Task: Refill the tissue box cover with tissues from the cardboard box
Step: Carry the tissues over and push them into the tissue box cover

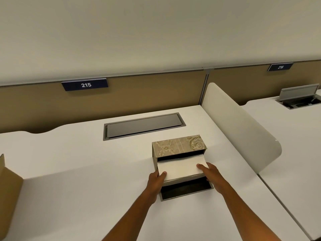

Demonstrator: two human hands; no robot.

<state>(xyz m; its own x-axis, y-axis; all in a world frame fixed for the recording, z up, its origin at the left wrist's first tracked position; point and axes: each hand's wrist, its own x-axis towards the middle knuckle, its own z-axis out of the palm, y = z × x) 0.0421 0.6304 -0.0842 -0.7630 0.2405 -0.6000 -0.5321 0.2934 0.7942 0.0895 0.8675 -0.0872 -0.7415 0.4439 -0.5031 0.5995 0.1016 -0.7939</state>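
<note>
The tissue box cover [178, 145], beige with a gold leaf pattern, lies on its side on the white desk [78, 171], its open bottom facing me and its dark flap [185, 190] folded down flat. A white stack of tissues [181, 168] sits halfway into the opening. My left hand [156, 180] grips the stack's left end, thumb on top. My right hand [211, 173] holds its right end, fingers on top. A flap of the cardboard box [8, 186] shows at the far left edge.
A closed grey cable hatch [144, 125] is set into the desk behind the cover. A white rounded divider panel [243, 129] stands right of the cover. Beyond it lies a second desk with an open hatch [298, 99]. Tan partition with label 215 [86, 84] runs along the back.
</note>
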